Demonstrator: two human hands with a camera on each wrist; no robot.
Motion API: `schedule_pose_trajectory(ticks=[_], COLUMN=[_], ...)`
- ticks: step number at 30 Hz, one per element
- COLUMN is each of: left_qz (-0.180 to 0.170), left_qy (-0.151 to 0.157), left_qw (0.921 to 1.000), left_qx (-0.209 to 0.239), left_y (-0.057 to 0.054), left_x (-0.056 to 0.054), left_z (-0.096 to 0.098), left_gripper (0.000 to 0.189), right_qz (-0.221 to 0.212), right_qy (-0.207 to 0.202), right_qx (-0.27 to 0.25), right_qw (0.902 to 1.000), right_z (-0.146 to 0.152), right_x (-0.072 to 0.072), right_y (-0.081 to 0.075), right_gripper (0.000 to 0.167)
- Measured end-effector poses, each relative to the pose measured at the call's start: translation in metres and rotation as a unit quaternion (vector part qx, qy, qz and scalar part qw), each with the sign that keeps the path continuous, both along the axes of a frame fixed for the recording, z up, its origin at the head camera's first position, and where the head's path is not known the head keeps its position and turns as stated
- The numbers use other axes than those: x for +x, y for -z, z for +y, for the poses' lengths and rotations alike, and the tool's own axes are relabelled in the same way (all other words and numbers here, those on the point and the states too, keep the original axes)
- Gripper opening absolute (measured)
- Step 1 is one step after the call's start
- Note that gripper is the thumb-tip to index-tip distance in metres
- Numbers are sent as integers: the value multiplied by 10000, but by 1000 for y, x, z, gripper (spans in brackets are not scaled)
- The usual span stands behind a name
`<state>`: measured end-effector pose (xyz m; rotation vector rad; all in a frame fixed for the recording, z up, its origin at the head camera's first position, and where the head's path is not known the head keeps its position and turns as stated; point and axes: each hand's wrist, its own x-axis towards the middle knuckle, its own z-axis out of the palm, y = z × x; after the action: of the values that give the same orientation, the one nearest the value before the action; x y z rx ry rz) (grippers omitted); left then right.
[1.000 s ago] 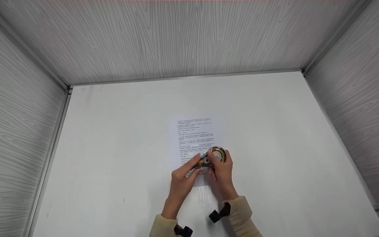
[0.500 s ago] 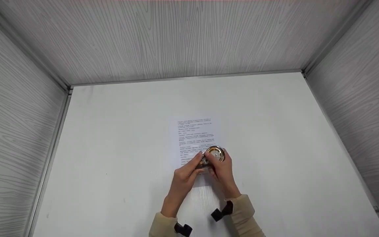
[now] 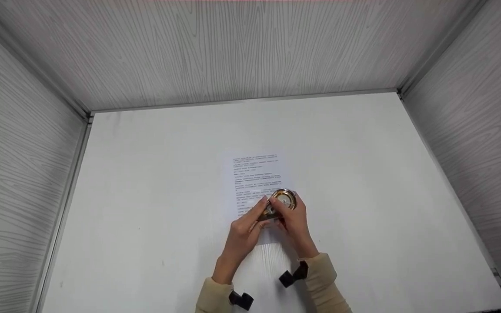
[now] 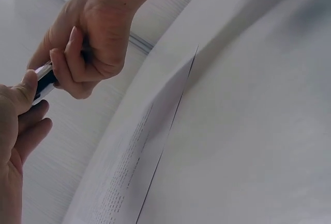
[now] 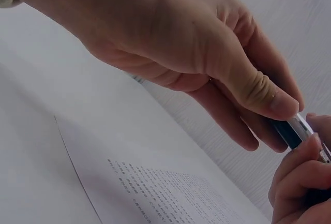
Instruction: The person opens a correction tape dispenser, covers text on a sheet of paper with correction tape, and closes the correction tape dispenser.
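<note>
Both hands hold a small teardrop-shaped correction tape dispenser (image 3: 285,198) with a shiny gold-and-silver rim and a round pale reel. My left hand (image 3: 242,234) grips its narrow end, fingers curled in the left wrist view. At the round end, my right hand (image 3: 295,221) pinches it with the thumb on the upper face and fingers behind. The right wrist view shows the dispenser's dark and silver edge (image 5: 292,131) between the two hands. Below them lies a printed sheet of paper (image 3: 257,174), its lower part partly covered by the hands. The dispenser's tip is hidden by the left fingers.
The sheet lies on a wide white table (image 3: 146,182). Grey wood-grain panels (image 3: 242,52) wall it in at the back and both sides. A small black device (image 3: 292,276) sits on each wrist, over beige sleeves.
The dispenser has turned slightly in the hands, and its narrow end is more covered by the fingers. Both hands stay close together over the sheet.
</note>
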<state>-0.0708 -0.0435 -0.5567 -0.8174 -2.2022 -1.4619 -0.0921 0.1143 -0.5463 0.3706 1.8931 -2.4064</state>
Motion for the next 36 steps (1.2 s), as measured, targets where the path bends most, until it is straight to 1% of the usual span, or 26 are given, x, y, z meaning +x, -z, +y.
schedule_pose_trajectory(ticks=[1, 3, 4, 6, 8, 10, 13, 15, 16, 18, 21, 23, 24, 26, 27, 29, 31, 32, 33, 35, 36], left_qz=[-18, -74, -124, -285, -536, -866, -1322, -1520, -1574, -1612, -1524, -1488, -1494, -1520, -1539, -1557, -1560, -1595, -1635, -1739, -1779], left_qy=[-16, -56, -77, -31, 28, 73, 58, 41, 49, 93, 156, 193, 196, 108, 3, -293, -701, -898, -1072, -1331, -1414], left_qw=[10000, 9996, 9992, 9977, 9947, 9894, 9786, 9715, 9687, 9659, 9683, 9696, 9698, 9722, 9748, 9811, 9846, 9831, 9800, 9702, 9647], left_qx=[94, 278, 360, 611, 880, 1165, 1577, 1817, 1916, 2027, 1973, 1932, 1918, 1776, 1613, 1110, 373, -10, -374, -1033, -1328], left_y=[0, 0, 0, 0, -1, -3, -4, -4, -4, -3, -1, -1, -1, -1, -1, 1, 5, 7, 10, 18, 22], left_x=[0, 1, 1, 1, 1, 0, 0, -1, -1, -1, -2, -2, -2, -2, -3, -2, 0, 2, 4, 8, 10], left_z=[0, 1, 1, 1, -1, -3, -7, -10, -12, -14, -16, -17, -17, -19, -20, -22, -24, -25, -27, -30, -32], left_gripper=[63, 63, 62, 61, 58, 55, 51, 49, 48, 48, 50, 52, 53, 53, 52, 51, 52, 52, 54, 60, 63], right_qz=[88, 447, 685, 1256, 1847, 2379, 2944, 3133, 3156, 3202, 3180, 3169, 3144, 3089, 3049, 2980, 2866, 2773, 2682, 2477, 2371], right_qy=[-4, -45, -90, -223, -471, -784, -1347, -1696, -1822, -2005, -2082, -2033, -1977, -1734, -1545, -1048, -465, -178, 97, 576, 779], right_qx=[129, 408, 559, 821, 1049, 1138, 1123, 1060, 1105, 1383, 1960, 2255, 2350, 2474, 2517, 2660, 2801, 2866, 2946, 3034, 3081], right_qw=[9999, 9982, 9960, 9884, 9760, 9614, 9395, 9284, 9246, 9155, 9040, 8986, 8982, 9018, 9054, 9107, 9150, 9169, 9172, 9183, 9180], right_z=[0, 0, 0, 3, 6, 10, 16, 21, 23, 27, 31, 32, 33, 34, 35, 37, 42, 44, 46, 53, 57], right_x=[0, 1, 1, 1, 1, 1, 1, 2, 3, 4, 5, 5, 5, 3, 1, -4, -12, -16, -21, -34, -40], right_y=[0, 0, 0, -1, -2, -8, -18, -25, -26, -30, -34, -36, -37, -37, -36, -34, -30, -27, -25, -9, 0], right_gripper=[51, 57, 60, 66, 69, 65, 60, 60, 61, 62, 63, 65, 66, 68, 69, 70, 69, 68, 67, 66, 66])
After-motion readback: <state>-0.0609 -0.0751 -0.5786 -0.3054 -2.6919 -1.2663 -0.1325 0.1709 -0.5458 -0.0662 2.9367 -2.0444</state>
